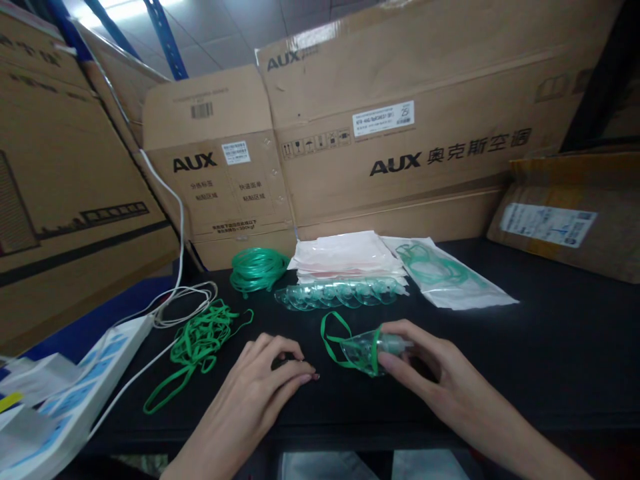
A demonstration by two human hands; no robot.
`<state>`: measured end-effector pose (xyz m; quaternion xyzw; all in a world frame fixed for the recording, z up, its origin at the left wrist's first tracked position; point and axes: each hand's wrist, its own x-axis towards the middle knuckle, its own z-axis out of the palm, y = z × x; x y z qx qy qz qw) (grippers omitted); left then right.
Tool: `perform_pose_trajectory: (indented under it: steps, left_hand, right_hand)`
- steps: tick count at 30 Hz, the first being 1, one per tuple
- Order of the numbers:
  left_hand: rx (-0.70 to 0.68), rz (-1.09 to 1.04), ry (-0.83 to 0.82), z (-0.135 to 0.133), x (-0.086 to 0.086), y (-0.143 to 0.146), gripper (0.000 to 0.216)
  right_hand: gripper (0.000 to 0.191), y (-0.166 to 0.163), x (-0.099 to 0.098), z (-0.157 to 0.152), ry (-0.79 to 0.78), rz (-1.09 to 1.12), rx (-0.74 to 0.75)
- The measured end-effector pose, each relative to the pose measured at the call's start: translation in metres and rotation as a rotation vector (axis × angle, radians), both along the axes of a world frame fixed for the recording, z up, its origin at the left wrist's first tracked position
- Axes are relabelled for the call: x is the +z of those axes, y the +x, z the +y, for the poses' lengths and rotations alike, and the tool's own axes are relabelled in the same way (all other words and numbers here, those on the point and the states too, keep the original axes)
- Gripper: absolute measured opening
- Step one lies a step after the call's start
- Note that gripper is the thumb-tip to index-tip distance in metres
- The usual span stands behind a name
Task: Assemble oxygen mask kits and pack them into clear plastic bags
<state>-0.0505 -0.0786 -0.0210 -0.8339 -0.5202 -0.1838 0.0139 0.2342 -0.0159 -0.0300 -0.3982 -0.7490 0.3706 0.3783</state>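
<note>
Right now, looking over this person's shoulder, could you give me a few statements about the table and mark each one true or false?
1. The right hand holds a clear mask with a green strap. True.
2. The left hand is lifting the pile of green bands. False: it rests with curled fingers on the black table, apart from the bands.
3. A coil of green tubing lies left of the stack of clear bags. True.
4. Blue plastic crates stand behind the table. False: they are brown cardboard boxes marked AUX.
</note>
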Motion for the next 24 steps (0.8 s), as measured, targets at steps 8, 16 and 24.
perform_pose_trajectory:
  steps: [8, 16, 24]
  left_hand:
    - [0.022, -0.064, -0.11, 0.0, 0.005, 0.006, 0.013]
    - [0.07, -0.068, 0.035, -0.007, -0.011, -0.001, 0.009]
    - [0.293, -0.057, 0.224, -0.009, -0.02, 0.0, 0.01]
  right_hand:
    - [0.026, -0.001, -0.001, -0.001, -0.002, -0.02, 0.005]
    - [0.025, 0.0, -0.005, 0.0, 0.005, -0.014, 0.014]
    - [0.024, 0.001, -0.002, -0.002, 0.007, -0.034, 0.018]
